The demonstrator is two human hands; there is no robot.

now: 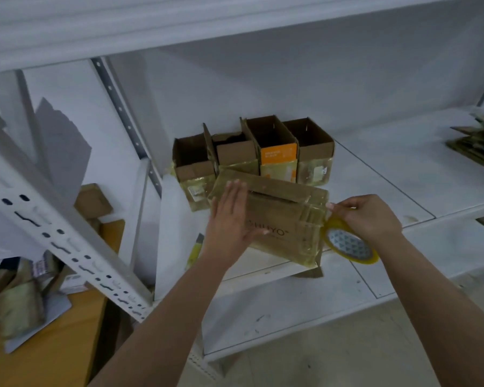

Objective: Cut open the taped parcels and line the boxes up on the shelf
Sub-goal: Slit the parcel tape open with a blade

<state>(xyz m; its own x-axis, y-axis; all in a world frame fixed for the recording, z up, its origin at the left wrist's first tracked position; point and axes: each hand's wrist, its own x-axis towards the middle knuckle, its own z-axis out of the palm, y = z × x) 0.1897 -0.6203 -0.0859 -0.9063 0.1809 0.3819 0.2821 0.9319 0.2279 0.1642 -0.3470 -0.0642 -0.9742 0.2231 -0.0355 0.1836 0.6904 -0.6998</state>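
Note:
A flat taped cardboard parcel (285,219) lies on the white shelf (389,174), in front of a row of several opened brown boxes (252,152). My left hand (231,219) presses flat on the parcel's left part with straight fingers. My right hand (369,216) grips a roll of yellowish clear tape (347,244) at the parcel's right end. Its fingertips pinch at the parcel's corner. One opened box shows an orange label (278,155). A yellow utility knife (194,251) lies on the shelf, left of my left wrist.
A stack of flattened cardboard (478,146) lies at the shelf's far right. A perforated white upright (53,233) slants across the left. Beyond it, loose parcels and wrappings (23,297) sit on a wooden surface. A lower shelf board (291,311) juts out below.

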